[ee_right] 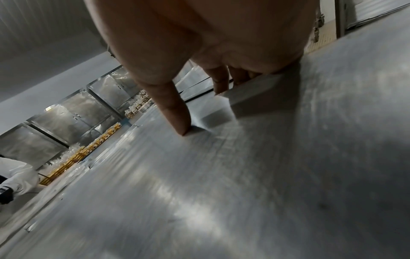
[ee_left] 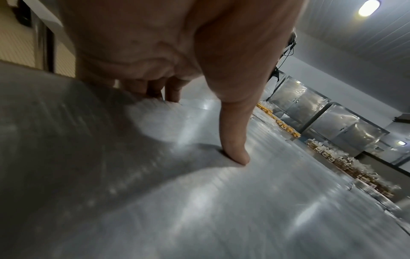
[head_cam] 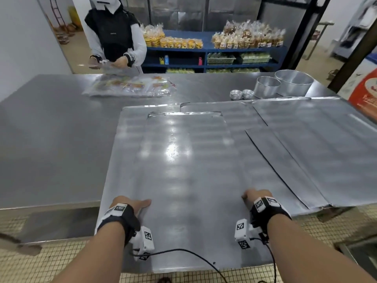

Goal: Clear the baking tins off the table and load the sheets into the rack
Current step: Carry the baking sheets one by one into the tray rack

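Note:
A large metal baking sheet [head_cam: 183, 170] lies on top of other sheets and juts over the table's near edge toward me. My left hand [head_cam: 130, 205] grips its left edge, thumb [ee_left: 233, 140] pressed on top and fingers curled under. My right hand [head_cam: 255, 198] grips the right edge the same way, thumb [ee_right: 170, 108] on the sheet [ee_right: 199, 192]. More sheets [head_cam: 326, 139] overlap to the right. Two tall round tins [head_cam: 267, 86] [head_cam: 293, 81] and stacks of small tart tins [head_cam: 241, 94] stand at the back right.
The steel table [head_cam: 51, 129] stretches left. A person [head_cam: 116, 37] stands at its far side handling clear bags [head_cam: 130, 87]. Behind are blue shelves [head_cam: 214, 50] of packed bread. A red box [head_cam: 365, 92] sits at the right edge. Tiled floor lies below me.

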`<control>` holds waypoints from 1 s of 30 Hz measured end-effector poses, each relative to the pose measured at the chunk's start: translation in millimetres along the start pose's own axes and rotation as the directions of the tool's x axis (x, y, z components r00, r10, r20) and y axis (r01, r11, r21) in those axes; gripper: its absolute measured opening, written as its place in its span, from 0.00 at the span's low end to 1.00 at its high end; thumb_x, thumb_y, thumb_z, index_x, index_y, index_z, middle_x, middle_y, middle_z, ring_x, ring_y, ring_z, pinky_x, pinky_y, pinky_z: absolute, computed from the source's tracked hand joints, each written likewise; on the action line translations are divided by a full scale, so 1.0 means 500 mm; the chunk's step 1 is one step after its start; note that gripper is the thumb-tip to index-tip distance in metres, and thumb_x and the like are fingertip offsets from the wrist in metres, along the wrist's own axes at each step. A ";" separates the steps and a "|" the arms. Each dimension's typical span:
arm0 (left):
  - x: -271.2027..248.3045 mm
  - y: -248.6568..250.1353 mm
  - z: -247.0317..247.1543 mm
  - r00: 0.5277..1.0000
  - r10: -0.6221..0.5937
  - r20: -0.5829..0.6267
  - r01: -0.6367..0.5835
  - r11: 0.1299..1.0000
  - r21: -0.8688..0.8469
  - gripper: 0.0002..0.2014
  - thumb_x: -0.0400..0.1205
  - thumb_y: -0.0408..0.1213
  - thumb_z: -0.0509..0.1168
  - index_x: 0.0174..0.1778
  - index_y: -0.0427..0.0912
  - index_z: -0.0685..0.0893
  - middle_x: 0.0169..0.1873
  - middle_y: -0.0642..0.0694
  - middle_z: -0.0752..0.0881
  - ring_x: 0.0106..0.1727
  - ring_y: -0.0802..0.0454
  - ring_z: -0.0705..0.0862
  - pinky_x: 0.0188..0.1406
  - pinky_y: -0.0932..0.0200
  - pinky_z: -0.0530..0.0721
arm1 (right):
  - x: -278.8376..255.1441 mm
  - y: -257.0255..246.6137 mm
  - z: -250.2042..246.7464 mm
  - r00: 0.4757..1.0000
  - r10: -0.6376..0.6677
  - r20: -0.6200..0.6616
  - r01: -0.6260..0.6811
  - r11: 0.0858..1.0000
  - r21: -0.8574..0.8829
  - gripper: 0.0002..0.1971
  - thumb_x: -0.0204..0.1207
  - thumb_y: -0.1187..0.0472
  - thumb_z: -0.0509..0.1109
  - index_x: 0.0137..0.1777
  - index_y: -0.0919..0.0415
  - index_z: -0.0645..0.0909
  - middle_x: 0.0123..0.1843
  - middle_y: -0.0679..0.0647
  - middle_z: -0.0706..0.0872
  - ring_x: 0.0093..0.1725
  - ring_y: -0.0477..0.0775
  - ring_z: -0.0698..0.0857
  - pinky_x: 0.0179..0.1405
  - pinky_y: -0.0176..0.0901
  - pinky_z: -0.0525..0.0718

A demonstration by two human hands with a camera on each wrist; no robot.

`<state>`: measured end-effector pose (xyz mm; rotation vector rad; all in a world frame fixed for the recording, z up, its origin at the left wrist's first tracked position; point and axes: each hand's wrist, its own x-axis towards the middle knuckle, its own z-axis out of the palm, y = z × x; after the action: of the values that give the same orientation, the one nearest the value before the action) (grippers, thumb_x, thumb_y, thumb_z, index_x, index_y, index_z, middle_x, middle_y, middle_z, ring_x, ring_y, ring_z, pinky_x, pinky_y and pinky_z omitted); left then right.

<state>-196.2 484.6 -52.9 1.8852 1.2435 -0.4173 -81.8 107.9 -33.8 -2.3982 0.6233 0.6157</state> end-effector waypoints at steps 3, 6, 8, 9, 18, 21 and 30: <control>-0.056 -0.041 0.019 1.000 0.010 -0.014 -0.009 1.000 0.025 0.36 0.65 0.55 0.83 0.59 0.30 0.84 0.52 0.34 0.87 0.43 0.40 0.81 0.47 0.55 0.77 | -0.029 0.047 -0.016 1.000 -0.011 -0.024 0.012 0.999 0.046 0.16 0.78 0.54 0.68 0.61 0.60 0.87 0.65 0.64 0.85 0.57 0.64 0.85 0.54 0.45 0.80; -0.107 -0.090 0.043 1.000 -0.007 -0.010 0.007 0.998 0.064 0.38 0.65 0.58 0.82 0.60 0.30 0.85 0.46 0.36 0.85 0.44 0.39 0.83 0.48 0.55 0.78 | -0.060 0.105 -0.028 0.999 -0.031 0.007 0.030 0.996 0.080 0.15 0.78 0.54 0.68 0.59 0.60 0.86 0.61 0.65 0.86 0.53 0.59 0.86 0.53 0.48 0.80; -0.140 -0.122 0.061 1.000 -0.027 -0.006 0.027 0.997 0.077 0.39 0.65 0.57 0.82 0.62 0.30 0.85 0.48 0.36 0.85 0.47 0.39 0.84 0.48 0.55 0.78 | -0.076 0.149 -0.033 0.997 -0.049 0.054 0.045 0.996 0.075 0.07 0.75 0.55 0.68 0.45 0.54 0.87 0.45 0.60 0.85 0.35 0.49 0.79 0.43 0.44 0.75; -0.161 -0.137 0.070 0.999 -0.041 -0.005 0.041 0.996 0.082 0.41 0.65 0.57 0.82 0.65 0.29 0.84 0.51 0.35 0.86 0.50 0.38 0.85 0.49 0.56 0.78 | -0.089 0.169 -0.036 0.997 -0.038 0.061 0.033 0.996 0.078 0.06 0.73 0.56 0.69 0.40 0.57 0.85 0.39 0.57 0.83 0.32 0.49 0.77 0.40 0.44 0.75; -0.257 -0.238 0.108 0.997 -0.070 0.011 0.068 0.986 0.155 0.50 0.64 0.61 0.82 0.75 0.32 0.77 0.68 0.35 0.83 0.64 0.36 0.84 0.63 0.49 0.83 | -0.191 0.274 -0.090 0.985 -0.017 0.169 0.018 1.000 -0.007 0.11 0.74 0.55 0.68 0.47 0.64 0.78 0.34 0.55 0.78 0.32 0.54 0.77 0.28 0.40 0.70; -0.263 -0.264 0.104 0.994 -0.071 0.078 0.061 0.991 0.121 0.56 0.46 0.64 0.87 0.68 0.38 0.84 0.60 0.38 0.89 0.56 0.38 0.89 0.59 0.48 0.86 | -0.187 0.292 -0.093 0.980 0.035 0.194 -0.023 0.998 -0.062 0.18 0.70 0.51 0.71 0.53 0.64 0.81 0.38 0.57 0.81 0.36 0.55 0.81 0.33 0.41 0.74; -0.232 -0.211 0.114 0.997 -0.064 -0.040 0.058 0.987 -0.152 0.40 0.67 0.50 0.83 0.69 0.29 0.80 0.61 0.32 0.86 0.52 0.36 0.86 0.55 0.49 0.84 | -0.129 0.261 -0.020 0.998 0.047 0.048 -0.056 0.975 0.214 0.38 0.57 0.45 0.83 0.63 0.68 0.80 0.52 0.64 0.88 0.49 0.65 0.88 0.56 0.53 0.86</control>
<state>-332.6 388.9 -59.0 1.7403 1.3275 -0.3060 -201.7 25.8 -44.9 -2.1679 0.6992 0.5874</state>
